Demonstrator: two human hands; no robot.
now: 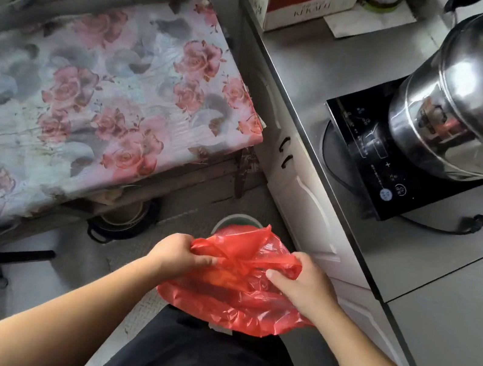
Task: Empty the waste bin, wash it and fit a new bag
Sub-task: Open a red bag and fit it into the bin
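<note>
Red plastic film filled the middle of the view: a bag (236, 284) bulging with something orange inside, held above the floor and hiding most of the waste bin (235, 219), whose pale rim showed just beyond it. Left of the bag stood a table with a rose-patterned cover (96, 88), a dark pan (123, 222) on the floor under its near edge. The left hand (178, 257) pinched the bag's gathered top, fingers curled shut on the film; the right hand (303, 284) gripped the opposite side likewise. Right of the bag ran the white cabinet (304, 199) and grey counter (441, 280), leaving a narrow floor strip between table and cabinet.
</note>
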